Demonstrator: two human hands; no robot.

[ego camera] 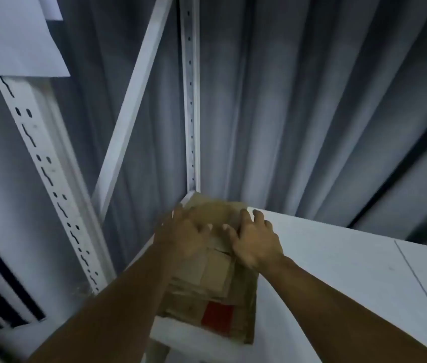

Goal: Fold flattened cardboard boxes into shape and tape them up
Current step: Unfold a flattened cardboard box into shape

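Note:
A stack of flattened brown cardboard boxes (215, 281) lies at the left end of a white shelf board (338, 260), with a red patch on its near face. Both my hands are on top of the stack's far part. My left hand (183, 234) lies over the left side with fingers spread and slightly bent. My right hand (255, 242) lies over the right side, fingers spread and bent, fingertips at the far right edge. The blur hides whether either hand grips a sheet or only rests on it.
White slotted rack uprights stand at the left (50, 174) and at the back corner (190, 100), with a diagonal brace (133, 100) between them. A grey curtain (299, 100) hangs behind the shelf. White sheets (10, 43) hang at the top left.

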